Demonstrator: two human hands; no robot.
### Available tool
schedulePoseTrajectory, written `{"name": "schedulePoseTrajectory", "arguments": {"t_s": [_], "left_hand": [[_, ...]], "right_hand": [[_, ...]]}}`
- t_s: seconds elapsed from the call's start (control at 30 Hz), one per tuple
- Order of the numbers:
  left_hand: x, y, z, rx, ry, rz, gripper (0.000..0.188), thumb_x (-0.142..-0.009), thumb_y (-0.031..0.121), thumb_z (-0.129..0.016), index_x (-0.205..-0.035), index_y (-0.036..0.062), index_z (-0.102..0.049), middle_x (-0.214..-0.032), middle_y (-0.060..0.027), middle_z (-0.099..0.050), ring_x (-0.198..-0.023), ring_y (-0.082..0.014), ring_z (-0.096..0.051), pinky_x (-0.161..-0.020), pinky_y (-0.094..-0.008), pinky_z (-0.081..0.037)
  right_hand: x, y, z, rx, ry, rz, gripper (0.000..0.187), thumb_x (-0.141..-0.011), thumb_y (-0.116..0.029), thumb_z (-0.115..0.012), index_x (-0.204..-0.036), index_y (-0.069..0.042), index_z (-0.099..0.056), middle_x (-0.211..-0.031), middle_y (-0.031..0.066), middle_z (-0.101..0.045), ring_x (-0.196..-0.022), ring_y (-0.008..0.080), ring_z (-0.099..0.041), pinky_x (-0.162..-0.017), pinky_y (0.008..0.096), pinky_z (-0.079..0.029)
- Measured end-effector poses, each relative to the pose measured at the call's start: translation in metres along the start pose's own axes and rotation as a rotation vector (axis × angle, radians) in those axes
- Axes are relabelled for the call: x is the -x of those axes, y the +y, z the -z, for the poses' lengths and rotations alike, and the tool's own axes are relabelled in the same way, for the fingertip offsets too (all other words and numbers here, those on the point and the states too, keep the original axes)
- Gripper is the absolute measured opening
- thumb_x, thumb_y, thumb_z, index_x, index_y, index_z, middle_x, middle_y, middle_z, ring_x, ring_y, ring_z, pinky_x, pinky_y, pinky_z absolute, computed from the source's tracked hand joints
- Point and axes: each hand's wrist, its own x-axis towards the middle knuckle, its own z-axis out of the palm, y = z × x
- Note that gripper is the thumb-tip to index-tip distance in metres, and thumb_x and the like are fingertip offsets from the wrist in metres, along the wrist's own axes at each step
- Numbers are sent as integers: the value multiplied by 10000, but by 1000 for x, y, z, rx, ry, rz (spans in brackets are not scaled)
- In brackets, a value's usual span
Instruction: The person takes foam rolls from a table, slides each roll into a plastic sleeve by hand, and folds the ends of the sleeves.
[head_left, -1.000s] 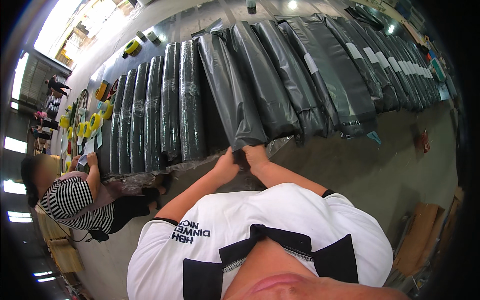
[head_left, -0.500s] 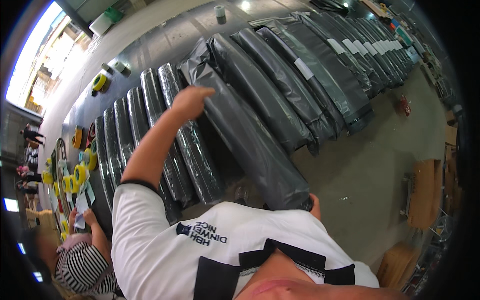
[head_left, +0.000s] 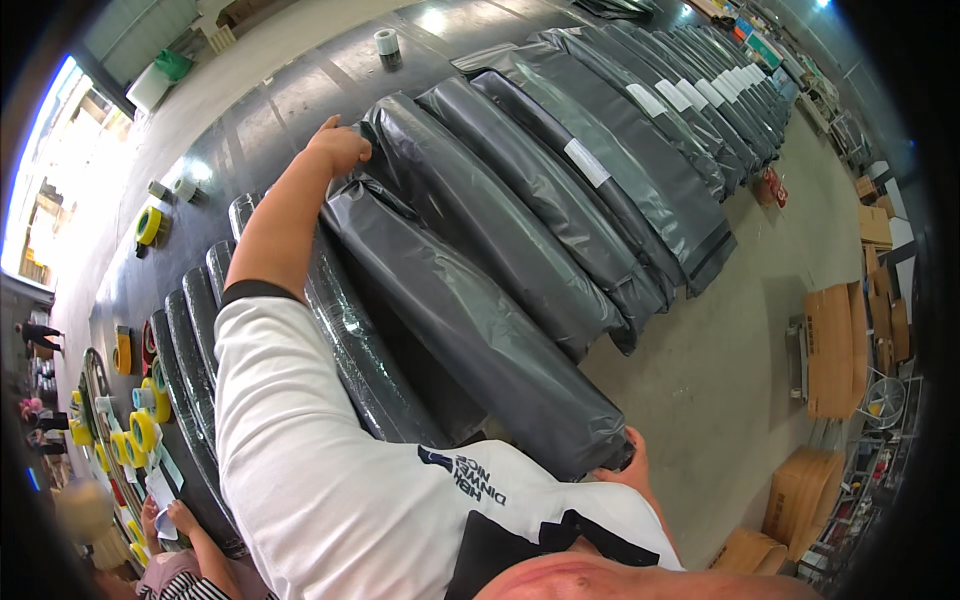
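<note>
A long roll in a dark grey plastic bag (head_left: 475, 325) lies slantwise before me. My right hand (head_left: 630, 465) is wrapped round its near end, thumb below and fingers over the edge. At the far ends of this roll and the neighbouring bagged roll (head_left: 490, 215) is my left hand (head_left: 340, 150), its fingers curled against dark plastic and the thumb sticking out. The fingertips are hidden, so I cannot make out what they grip. Left of the bagged roll is a black roll in shiny clear film (head_left: 365, 335), partly covered by my left arm.
More bagged rolls with white labels (head_left: 645, 100) run off to the right on the dark table (head_left: 315, 95). Yellow tape rolls (head_left: 143, 430) lie at the left, near another person's hands (head_left: 178, 518). Cardboard boxes (head_left: 836, 350) and a fan (head_left: 884, 400) stand on the right.
My left hand has moved from above the bagged roll to the rolls' far ends. My right hand shows more at the near end. The whole view has shifted and turned.
</note>
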Motion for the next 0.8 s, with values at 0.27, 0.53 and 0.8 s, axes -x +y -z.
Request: {"name": "schedulePoseTrajectory", "arguments": {"t_s": [0.27,0.53,0.8], "left_hand": [[-40,18,-6,75,165,461,279,-856,131,-517,-979,205,-757,-1080,8,-720,-1164,-180,-582,-1196,-453,-148],[2,156,-4,577,838,214,311,-856,218,-564,-1139,106,-627,-1182,-179,-616,-1194,-336,-531,-1134,-557,-223],[152,355,25,688,644,-471,568,-862,493,-596,-1283,113,-574,-1358,-72,-559,-1332,-254,-440,-1166,-547,-177]], "right_hand": [[6,31,-12,-195,58,169,962,-573,-112,-916,-1379,-59,-394,-1314,149,-519,-1217,250,-518,-1034,393,-421],[-3,31,-4,-139,107,-68,1133,-520,-209,-965,-1440,-95,-314,-1376,161,-456,-1258,257,-465,-1054,393,-374],[-41,65,3,103,-205,-171,884,-688,-214,-797,-1402,25,-335,-1312,178,-545,-1171,288,-555,-1004,390,-432]]}}
